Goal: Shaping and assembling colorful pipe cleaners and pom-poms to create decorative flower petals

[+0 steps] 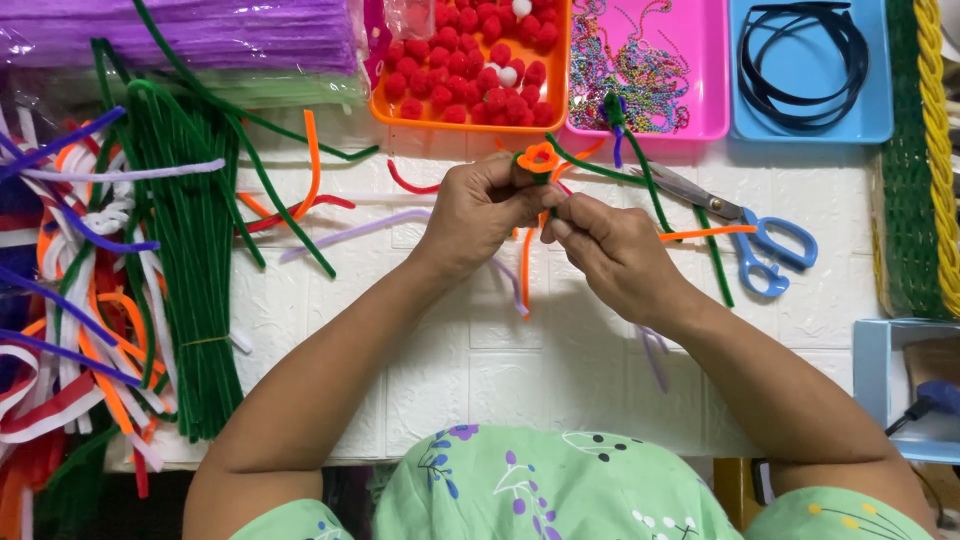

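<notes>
Overhead view of a white embossed tabletop [560,370], taken as the landmark for all positions. Along its left edge lies the largest mass, a heap of loose pipe cleaners [90,320] in green, white, orange, purple and red, with a tied bundle of green stems [195,290] at its inner side; bagged purple stems [190,30] lie at the tabletop's far left corner. Along the far edge, from left to right, stand an orange tray [555,110] of red pompoms, a pink tray [710,125] of coloured bead chains and a blue tray [875,125] holding black headbands. A green-and-yellow woven basket [915,200] occupies the right edge, with a pale blue box [870,370] nearer the person. Blue-handled scissors [745,225] lie right of centre, partly crossed by a green stem and an orange one; single stray stems are scattered across the middle. Over the tabletop's centre both forearms converge from the near edge. The left hand [475,215] has its fingers closed in a pinch just below a small orange pipe-cleaner flower [538,157] mounted on a green stem. The right hand [610,250], knuckles up, has its fingers closed on the same stem, just beside the left hand's fingertips. The flower stands above both hands, toward the trays.
</notes>
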